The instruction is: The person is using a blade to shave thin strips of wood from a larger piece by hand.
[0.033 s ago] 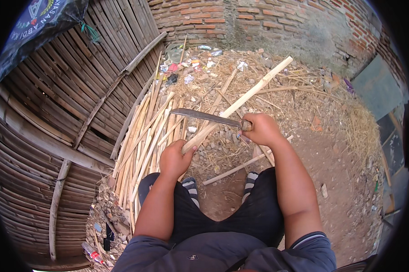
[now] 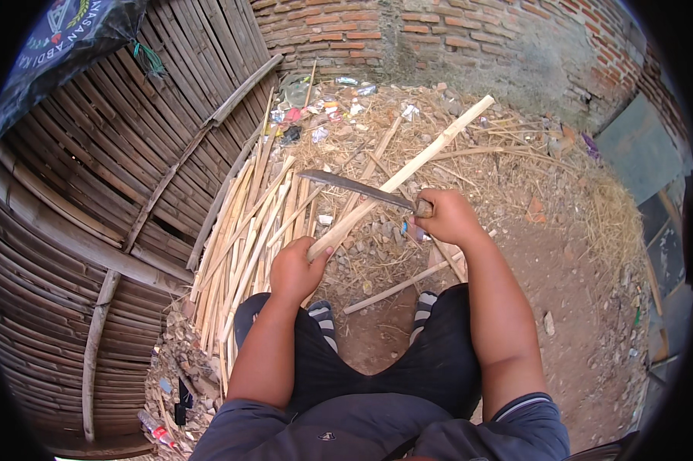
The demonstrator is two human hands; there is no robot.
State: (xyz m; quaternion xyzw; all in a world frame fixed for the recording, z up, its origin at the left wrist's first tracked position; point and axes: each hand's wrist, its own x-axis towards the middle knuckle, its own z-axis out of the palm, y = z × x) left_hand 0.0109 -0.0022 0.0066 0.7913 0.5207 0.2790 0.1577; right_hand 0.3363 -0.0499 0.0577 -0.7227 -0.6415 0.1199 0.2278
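A long, pale bamboo strip (image 2: 431,152) slants up and away to the right. My left hand (image 2: 294,269) is closed round its near end, over my left knee. In my right hand (image 2: 448,218) is a machete (image 2: 354,185), gripped by its short handle (image 2: 423,207). Its dark blade points left and crosses the strip about midway. Whether the edge touches the wood or hovers just above it, I cannot tell. My fingers hide part of the handle.
Several split bamboo strips (image 2: 239,238) lie piled left of my legs, beside a bamboo-slat wall (image 2: 70,154). A thin stick (image 2: 396,286) lies between my feet. Ahead are straw, rubble and litter (image 2: 315,115) before a brick wall (image 2: 469,46). Bare dirt (image 2: 546,269) is at right.
The machete has shifted slightly right, its blade tip rising and its handle dropping back a little. My right hand moved with it. My left hand and the bamboo strip stay put.
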